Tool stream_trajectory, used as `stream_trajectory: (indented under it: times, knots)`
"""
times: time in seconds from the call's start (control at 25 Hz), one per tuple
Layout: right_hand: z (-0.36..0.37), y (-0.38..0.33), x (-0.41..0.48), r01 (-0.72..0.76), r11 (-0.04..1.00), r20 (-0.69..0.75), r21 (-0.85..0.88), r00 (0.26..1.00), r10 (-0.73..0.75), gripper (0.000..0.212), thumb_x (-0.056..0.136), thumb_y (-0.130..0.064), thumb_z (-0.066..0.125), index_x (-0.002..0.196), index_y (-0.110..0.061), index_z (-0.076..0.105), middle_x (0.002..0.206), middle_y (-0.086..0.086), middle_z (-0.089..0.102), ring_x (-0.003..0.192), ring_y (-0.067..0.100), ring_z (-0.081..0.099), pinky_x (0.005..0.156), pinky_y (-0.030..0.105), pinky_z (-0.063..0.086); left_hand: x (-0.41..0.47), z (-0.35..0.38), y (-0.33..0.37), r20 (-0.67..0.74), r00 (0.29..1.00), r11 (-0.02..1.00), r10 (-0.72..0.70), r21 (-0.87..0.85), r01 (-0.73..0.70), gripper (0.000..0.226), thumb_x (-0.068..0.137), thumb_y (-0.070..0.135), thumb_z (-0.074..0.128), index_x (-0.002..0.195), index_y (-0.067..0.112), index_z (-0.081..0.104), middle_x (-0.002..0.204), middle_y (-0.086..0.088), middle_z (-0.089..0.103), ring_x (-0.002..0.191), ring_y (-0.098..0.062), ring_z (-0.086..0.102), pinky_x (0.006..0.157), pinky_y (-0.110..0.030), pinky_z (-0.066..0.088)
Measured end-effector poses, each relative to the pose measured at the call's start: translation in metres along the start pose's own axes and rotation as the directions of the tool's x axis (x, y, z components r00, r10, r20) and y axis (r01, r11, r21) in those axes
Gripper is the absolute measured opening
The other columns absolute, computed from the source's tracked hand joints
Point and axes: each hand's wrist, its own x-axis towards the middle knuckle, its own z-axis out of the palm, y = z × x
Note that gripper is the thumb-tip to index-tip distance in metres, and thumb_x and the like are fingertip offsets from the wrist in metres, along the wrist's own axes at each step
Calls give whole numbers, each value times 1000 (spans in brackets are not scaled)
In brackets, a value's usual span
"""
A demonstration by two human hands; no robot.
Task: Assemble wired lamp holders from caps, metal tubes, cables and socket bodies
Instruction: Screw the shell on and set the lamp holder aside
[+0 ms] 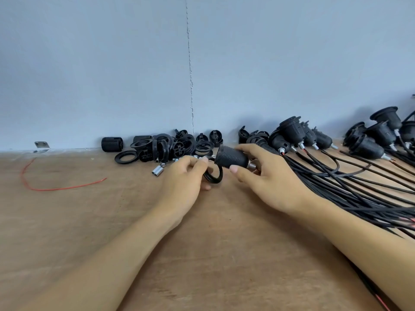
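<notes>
Near the middle of the frame, the left hand (183,176) had its grip closed on a black ring (215,177). Just right of it, the right hand (265,176) gripped a ribbed black socket body (231,157), with a metal tube (253,166) at its right end. Loose black parts (170,147) lay piled behind them on the wooden desk (224,243). Wired holders (292,133) and black cables (359,189) filled the right side.

Wooden table (89,221) bears black caps (166,149), cables (359,189)
</notes>
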Motion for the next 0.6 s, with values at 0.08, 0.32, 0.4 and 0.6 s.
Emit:
stream_trajectory:
  times: [0.08,0.32,0.4,0.6]
  knots:
    - [3,2,-2,61,987,73,-145,996,-51,35,91,-27,70,123,-35,59,109,-17,64,94,-6,56,74,5,40,1,2,1,-21,997,979,-77,-190,72,24,102,22,59,82,10,60,105,-21,72,100,-31,73,85,-43,62]
    - [8,5,-3,97,970,70,-223,994,-83,38,92,-36,68,128,-31,60,105,-13,64,87,1,56,74,5,37,-7,7,0,-47,997,998,63,5,-63,24,100,27,63,79,17,55,85,-3,66,93,-23,67,92,-50,57]
    - [7,5,-3,83,978,61,-192,996,-73,32,93,-36,66,125,-30,62,98,-16,65,88,-4,56,72,5,37,-10,8,0,-41,992,988,121,96,-117,24,100,28,63,79,20,53,83,-2,66,87,-21,64,87,-41,54]
    - [3,3,-3,98,982,80,-162,993,-86,26,96,-37,63,121,-31,64,95,-20,66,88,-9,57,70,6,38,-12,5,0,-23,972,964,233,141,-227,19,96,21,67,83,25,54,85,15,74,83,3,66,71,-14,43]
